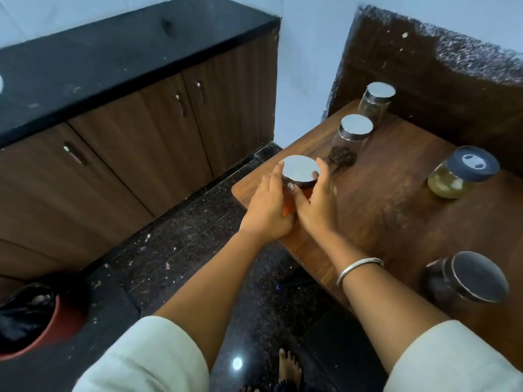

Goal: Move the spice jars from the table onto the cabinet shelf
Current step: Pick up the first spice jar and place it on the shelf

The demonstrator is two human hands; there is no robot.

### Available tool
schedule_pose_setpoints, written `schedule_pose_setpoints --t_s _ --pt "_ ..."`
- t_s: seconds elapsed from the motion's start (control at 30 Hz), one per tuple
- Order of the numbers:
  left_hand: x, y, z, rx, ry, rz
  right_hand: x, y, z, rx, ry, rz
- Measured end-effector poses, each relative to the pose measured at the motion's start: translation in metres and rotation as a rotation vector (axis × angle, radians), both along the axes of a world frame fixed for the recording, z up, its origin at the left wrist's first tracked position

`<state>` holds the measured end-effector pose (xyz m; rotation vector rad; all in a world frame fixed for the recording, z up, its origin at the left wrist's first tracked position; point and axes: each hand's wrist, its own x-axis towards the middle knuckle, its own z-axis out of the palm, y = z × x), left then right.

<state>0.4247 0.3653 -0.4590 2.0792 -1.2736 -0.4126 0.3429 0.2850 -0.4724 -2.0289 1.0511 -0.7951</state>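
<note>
A jar of orange-red spice with a silver lid (300, 168) stands at the near left corner of the wooden table (396, 222). My left hand (267, 206) and my right hand (315, 199) are wrapped around its sides, covering most of the glass. Behind it stand two more silver-lidded jars, one with dark spice at its bottom (351, 137) and one farther back (375, 101). A yellow-green spice jar with a dark lid (460, 172) sits at the right. A dark jar with a black lid (467, 278) is near the front right.
A wooden cabinet with closed doors (135, 142) and a black stone countertop (113, 58) runs along the left. The dark speckled floor (184, 244) lies between it and the table. A red bin with a black bag (36, 315) stands at the lower left.
</note>
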Motion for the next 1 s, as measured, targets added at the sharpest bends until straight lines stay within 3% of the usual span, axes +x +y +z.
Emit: schedule_pose_setpoints --t_s 0.2,0.43,0.57,0.67,1.0 --pt "-0.015 0.025 0.041 -0.253 -0.003 0.028 -0.008 0.029 0.043 -0.092 -0.226 -0.009" --pt "-0.029 0.05 0.092 -0.468 -0.043 -0.106 -0.03 0.056 0.101 -0.096 -0.418 -0.007" --pt "-0.044 0.058 0.124 -0.609 -0.016 -0.209 -0.052 0.076 0.137 -0.157 -0.57 -0.086" --pt "-0.06 0.059 0.141 -0.694 0.11 -0.303 -0.074 0.085 0.16 -0.224 -0.653 -0.152" --pt "-0.133 0.056 0.175 -0.565 0.355 -0.587 -0.161 0.103 0.204 -0.195 -0.834 -0.248"
